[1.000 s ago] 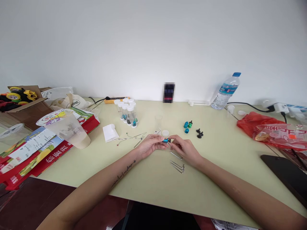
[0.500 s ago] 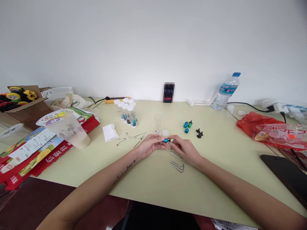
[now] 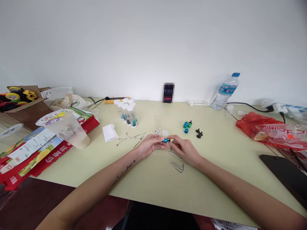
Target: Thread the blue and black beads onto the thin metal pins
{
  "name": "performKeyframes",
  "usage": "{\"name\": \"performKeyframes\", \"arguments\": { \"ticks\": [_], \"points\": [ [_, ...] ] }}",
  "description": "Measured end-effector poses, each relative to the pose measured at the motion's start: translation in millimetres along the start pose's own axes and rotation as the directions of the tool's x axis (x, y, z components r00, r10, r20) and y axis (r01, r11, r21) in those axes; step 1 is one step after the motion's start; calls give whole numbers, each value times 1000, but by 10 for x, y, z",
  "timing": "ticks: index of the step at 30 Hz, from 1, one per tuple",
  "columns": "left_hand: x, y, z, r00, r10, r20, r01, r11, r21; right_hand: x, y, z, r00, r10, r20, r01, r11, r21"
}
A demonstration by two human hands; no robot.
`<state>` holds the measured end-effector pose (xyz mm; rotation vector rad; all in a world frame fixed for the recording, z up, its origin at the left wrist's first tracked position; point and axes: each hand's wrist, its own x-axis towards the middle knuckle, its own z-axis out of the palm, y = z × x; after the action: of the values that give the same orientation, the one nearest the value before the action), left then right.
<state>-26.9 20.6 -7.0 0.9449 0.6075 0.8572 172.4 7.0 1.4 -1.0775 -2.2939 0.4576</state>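
Note:
Between my two hands is a small blue piece with a black end (image 3: 165,140). My left hand (image 3: 153,144) pinches its blue side, and the fingers of my right hand (image 3: 183,147) close on the black end. Just beyond them lie a round white cap (image 3: 165,133) and an upright clear tube (image 3: 158,121). Several thin metal rods (image 3: 177,166) rest beside my right hand. Blue and green pieces (image 3: 186,125) sit to the right, with black screw-like pieces (image 3: 199,133) beyond. Thin wires with coloured tips (image 3: 129,136) lie left of my left hand.
Capped clear tubes (image 3: 130,115) stand at the back left, near a folded white paper (image 3: 110,132). A drink cup (image 3: 76,131) rests by red boxes (image 3: 52,150) on the left. At the right are a water bottle (image 3: 225,92), a red bag (image 3: 261,126) and a dark flat object (image 3: 283,175).

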Motion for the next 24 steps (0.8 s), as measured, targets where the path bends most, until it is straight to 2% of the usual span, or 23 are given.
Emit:
{"name": "performKeyframes", "arguments": {
  "ticks": [24],
  "points": [
    [5,-4,-8,1000,9,6,-9,1000,-7,8,-19,-17,1000,3,-11,-3,1000,8]
  ]
}}
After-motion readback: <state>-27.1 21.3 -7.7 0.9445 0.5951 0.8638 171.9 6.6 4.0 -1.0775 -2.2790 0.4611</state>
